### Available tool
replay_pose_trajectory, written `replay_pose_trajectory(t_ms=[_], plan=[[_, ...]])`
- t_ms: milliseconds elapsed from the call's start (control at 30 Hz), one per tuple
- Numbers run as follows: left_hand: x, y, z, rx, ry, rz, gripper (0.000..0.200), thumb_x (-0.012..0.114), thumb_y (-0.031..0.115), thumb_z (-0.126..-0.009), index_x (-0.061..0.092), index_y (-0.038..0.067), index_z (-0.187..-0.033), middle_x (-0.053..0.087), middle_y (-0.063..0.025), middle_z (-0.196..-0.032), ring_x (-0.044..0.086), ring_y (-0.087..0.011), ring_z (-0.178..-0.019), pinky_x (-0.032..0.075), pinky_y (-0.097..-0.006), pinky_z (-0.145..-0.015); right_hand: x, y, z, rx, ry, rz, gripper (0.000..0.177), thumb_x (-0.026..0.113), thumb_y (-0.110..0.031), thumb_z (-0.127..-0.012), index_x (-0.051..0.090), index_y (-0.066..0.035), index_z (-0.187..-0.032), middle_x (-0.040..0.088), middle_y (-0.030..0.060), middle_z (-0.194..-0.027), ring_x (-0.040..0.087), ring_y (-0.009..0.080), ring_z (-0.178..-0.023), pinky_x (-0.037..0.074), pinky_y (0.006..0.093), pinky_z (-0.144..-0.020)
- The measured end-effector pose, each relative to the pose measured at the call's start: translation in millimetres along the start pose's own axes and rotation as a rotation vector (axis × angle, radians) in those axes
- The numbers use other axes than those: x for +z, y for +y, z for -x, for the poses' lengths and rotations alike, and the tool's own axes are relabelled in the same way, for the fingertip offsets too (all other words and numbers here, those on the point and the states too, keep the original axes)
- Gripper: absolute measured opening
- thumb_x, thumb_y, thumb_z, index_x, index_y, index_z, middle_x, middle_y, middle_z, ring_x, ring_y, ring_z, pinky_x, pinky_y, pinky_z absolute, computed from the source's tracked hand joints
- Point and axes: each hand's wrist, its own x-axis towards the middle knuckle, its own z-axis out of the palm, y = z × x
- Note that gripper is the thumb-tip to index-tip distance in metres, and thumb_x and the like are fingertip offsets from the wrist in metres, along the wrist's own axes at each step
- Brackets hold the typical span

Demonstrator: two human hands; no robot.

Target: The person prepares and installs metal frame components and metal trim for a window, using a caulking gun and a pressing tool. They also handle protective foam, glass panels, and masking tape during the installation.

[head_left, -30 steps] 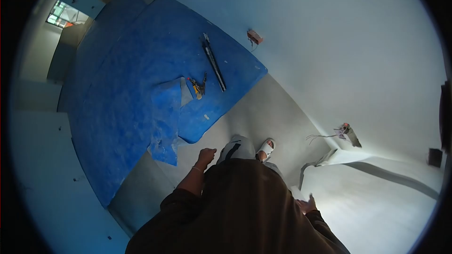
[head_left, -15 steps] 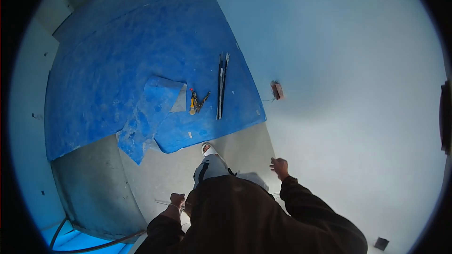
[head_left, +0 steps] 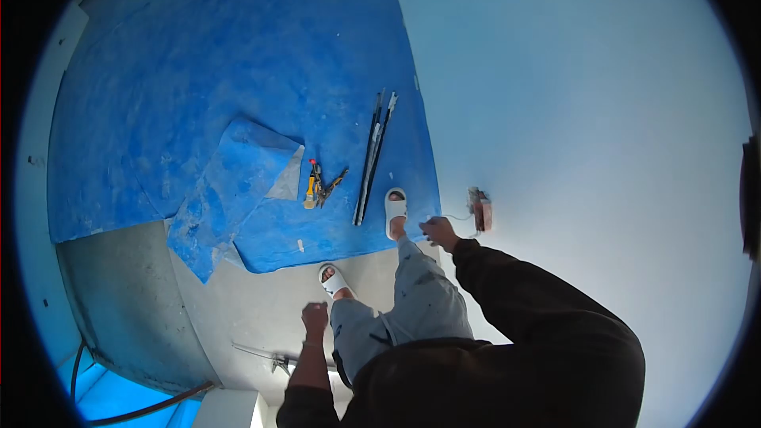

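Note:
My right hand (head_left: 441,233) is out to the right beside the wall, its fingers loosely bent and apart with nothing visible in them. Close by it, a wall box recess (head_left: 480,211) has thin pale wires (head_left: 453,216) coming out, and one overlaps the area just above my hand. My left hand (head_left: 315,318) hangs by my left leg with the fingers curled in; nothing shows in its grip. Ahead on the blue floor covering (head_left: 158,111) lie a yellow-handled tool (head_left: 310,186) and pliers (head_left: 334,184), next to each other.
Long thin dark strips (head_left: 372,160) lie on the covering near the wall. A folded-back flap (head_left: 246,158) of the covering stands left of the tools. Grey bare floor (head_left: 222,301) runs along the near edge. A thin metal item (head_left: 277,361) lies behind my left hand.
I have stepped forward, and my right foot is now on the blue covering. My right hand has come near the wall box. My left hand has swung forward, away from the thin metal item.

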Motion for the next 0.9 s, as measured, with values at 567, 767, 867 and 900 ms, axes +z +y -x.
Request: replay_pose_trajectory(t_ms=[567, 767, 867, 900], plan=[[95.3, 223.8, -43.8, -0.801, -0.154, 0.106, 0.026, 0.07, 0.019, -0.075, 0.055, 0.005, -0.092, 0.055, -0.0132, -0.107, 0.05, -0.0342, -0.109, 0.035, -0.0487, -0.094, 173.2, 72.1, -481.4, -0.082, 0.187, 0.185, 0.031, 0.068, -0.029, -0.084, 0.064, 0.001, -0.091, 0.068, 0.0211, -0.085, 0.064, 0.0418, -0.078, 0.05, 0.0508, -0.07], [86.5, 233.2, -82.0, -0.874, -0.235, 0.095, 0.025, 0.07, 0.018, -0.075, 0.053, 0.006, -0.089, 0.053, -0.0122, -0.103, 0.049, -0.0334, -0.107, 0.034, -0.048, -0.094, 193.8, 69.5, -531.6, -0.04, 0.399, 0.087, 0.035, 0.073, -0.03, -0.08, 0.063, 0.002, -0.091, 0.067, 0.0227, -0.087, 0.064, 0.0421, -0.085, 0.051, 0.0491, -0.074], [84.9, 231.6, -94.4, -0.903, -0.273, 0.137, 0.025, 0.07, 0.018, -0.075, 0.052, 0.006, -0.088, 0.053, -0.0119, -0.101, 0.049, -0.0334, -0.105, 0.034, -0.048, -0.095, 201.9, 84.4, -551.9, -0.067, 0.359, 0.115, 0.027, 0.071, -0.023, -0.08, 0.063, 0.001, -0.088, 0.067, 0.0216, -0.085, 0.064, 0.0419, -0.084, 0.051, 0.0488, -0.073], [84.0, 228.9, -93.4, -0.921, -0.315, 0.149, 0.025, 0.069, 0.019, -0.075, 0.052, 0.007, -0.088, 0.053, -0.0118, -0.101, 0.049, -0.0334, -0.104, 0.034, -0.0482, -0.095, 201.3, 89.0, -553.9, -0.08, 0.362, 0.116, 0.024, 0.071, -0.021, -0.079, 0.063, 0.0, -0.087, 0.067, 0.0213, -0.084, 0.064, 0.0417, -0.083, 0.051, 0.0485, -0.073]])
